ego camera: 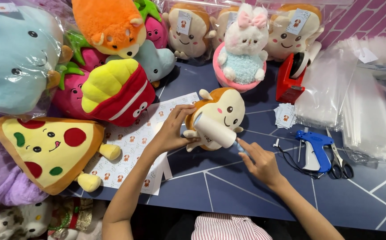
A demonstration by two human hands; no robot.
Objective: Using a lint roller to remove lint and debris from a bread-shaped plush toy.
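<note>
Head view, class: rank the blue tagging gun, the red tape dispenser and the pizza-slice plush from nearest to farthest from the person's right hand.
1. Blue tagging gun: on the table just right of the right hand.
2. Red tape dispenser: up and to the right, beside the bunny plush.
3. Pizza-slice plush: far left, beyond the left arm.

Open dark table (228,186) in front of and between the left hand (171,131) and right hand (260,162), passable from the near edge. To the left, hemmed in by the sticker sheet (133,146), the pizza plush (46,151) and the fries plush (117,91); behind the toast plush (222,113), blocked by the bunny plush (244,49) and the red tape dispenser (290,78). To the right, a narrow gap only, before the blue tagging gun (316,149), scissors (340,162) and stacked clear bags (357,102).
</note>
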